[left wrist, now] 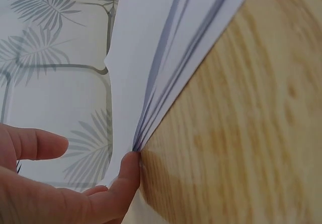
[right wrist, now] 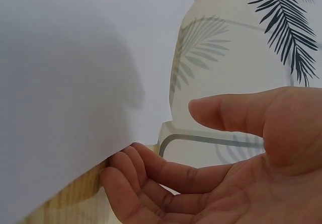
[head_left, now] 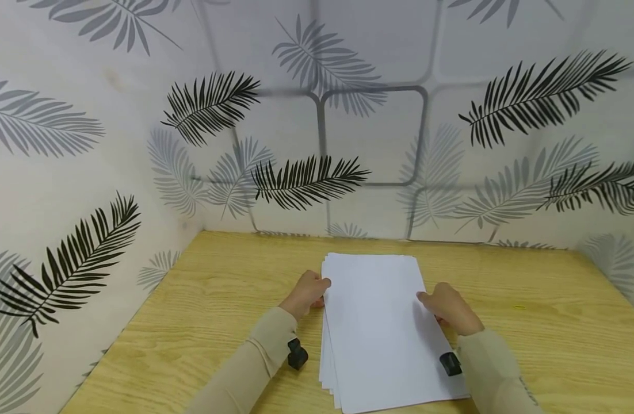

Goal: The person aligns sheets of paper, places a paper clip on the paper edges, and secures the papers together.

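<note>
On the wood-grain table (head_left: 234, 270) I have a fanned stack of white paper sheets (head_left: 379, 328) between my hands. My left hand (head_left: 305, 294) touches the left edges with its fingertips (left wrist: 131, 168); my right hand (head_left: 450, 309) meets the right edge. Both grips gape, thumbs well apart from fingers.
</note>
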A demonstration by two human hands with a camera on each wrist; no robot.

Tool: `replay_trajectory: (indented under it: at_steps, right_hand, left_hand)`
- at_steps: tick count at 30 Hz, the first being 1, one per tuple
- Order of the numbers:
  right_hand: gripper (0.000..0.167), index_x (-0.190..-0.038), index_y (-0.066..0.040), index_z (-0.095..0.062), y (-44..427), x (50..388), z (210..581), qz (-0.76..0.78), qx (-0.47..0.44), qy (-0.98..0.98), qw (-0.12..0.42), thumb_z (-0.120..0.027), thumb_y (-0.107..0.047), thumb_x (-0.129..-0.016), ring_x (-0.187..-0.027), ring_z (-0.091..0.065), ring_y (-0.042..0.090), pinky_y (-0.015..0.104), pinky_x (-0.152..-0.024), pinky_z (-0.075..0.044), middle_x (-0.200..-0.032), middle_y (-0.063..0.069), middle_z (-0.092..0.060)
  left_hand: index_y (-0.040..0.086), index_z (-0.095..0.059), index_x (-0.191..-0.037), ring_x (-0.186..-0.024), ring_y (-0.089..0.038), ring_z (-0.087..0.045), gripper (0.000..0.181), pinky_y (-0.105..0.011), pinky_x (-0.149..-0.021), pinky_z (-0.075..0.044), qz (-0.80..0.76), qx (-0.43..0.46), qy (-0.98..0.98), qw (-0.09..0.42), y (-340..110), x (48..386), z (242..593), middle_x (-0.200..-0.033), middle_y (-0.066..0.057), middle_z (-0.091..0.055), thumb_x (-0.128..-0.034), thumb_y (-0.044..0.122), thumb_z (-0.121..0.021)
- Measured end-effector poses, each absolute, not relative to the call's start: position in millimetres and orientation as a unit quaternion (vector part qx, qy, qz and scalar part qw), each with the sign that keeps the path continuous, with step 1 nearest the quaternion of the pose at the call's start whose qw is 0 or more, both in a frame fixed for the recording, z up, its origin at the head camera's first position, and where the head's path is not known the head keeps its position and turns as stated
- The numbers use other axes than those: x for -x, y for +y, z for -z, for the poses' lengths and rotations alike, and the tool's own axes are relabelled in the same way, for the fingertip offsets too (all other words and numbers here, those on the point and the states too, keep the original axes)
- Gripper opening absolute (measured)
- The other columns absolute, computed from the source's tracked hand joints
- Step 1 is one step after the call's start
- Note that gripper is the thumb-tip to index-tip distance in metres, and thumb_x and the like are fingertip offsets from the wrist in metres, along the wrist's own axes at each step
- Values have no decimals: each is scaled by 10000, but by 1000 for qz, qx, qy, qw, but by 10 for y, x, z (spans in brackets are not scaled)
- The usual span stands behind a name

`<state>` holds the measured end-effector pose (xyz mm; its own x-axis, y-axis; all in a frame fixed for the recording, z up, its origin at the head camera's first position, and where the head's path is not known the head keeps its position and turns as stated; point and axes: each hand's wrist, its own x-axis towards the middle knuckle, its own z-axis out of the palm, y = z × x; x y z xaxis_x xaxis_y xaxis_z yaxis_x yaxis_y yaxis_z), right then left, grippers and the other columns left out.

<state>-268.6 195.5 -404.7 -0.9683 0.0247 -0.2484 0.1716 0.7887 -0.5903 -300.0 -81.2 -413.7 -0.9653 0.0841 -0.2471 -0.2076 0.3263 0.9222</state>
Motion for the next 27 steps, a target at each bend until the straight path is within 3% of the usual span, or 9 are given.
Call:
replay_trajectory:
  at_steps: [4,9,15,19,27]
  right_hand:
    - [351,-858,121,-493,1948,2683,4053,325,-54,936,121,-505,-211,-972,-477,-382,137,234,-479,-360,-593,46,-388]
    - [344,-870,134,-480,1944,2666,4036,325,-47,937,118,-536,-195,-958,-493,-378,141,236,-493,-353,-612,55,-380]
    - [326,-770,61,-462,1931,2650,4053,311,-26,944,104,-710,-142,-832,-515,-388,155,242,-504,-348,-638,66,-400]
    - [347,-828,96,-472,1918,2655,4067,301,-27,948,103,-756,-98,-780,-611,-444,220,282,-555,-382,-710,111,-429]
    - [467,-1012,228,-489,1881,2692,4072,280,-42,953,111,-773,-54,-771,-808,-522,316,446,-776,-495,-915,256,-566]
  left_hand:
    - [61,-349,-896,-543,-140,-296,143,-274,-611,-397,-590,48,797,124,-805,2998,4142,-833,-54,-343,-950,79,-479]
    - [96,-332,-795,-584,-147,-323,217,-260,-593,-398,-595,58,792,122,-794,3012,4151,-792,-43,-335,-949,77,-484]
    - [113,-340,-759,-583,-132,-350,237,-220,-528,-407,-627,73,766,122,-784,3008,4140,-765,-30,-354,-950,67,-473]
    - [127,-329,-719,-584,-127,-364,266,-212,-516,-395,-646,75,750,124,-784,3017,4153,-705,-11,-359,-937,46,-457]
    - [139,-312,-650,-547,-113,-368,329,-220,-522,-379,-661,71,738,115,-774,3035,4179,-603,22,-321,-917,9,-453]
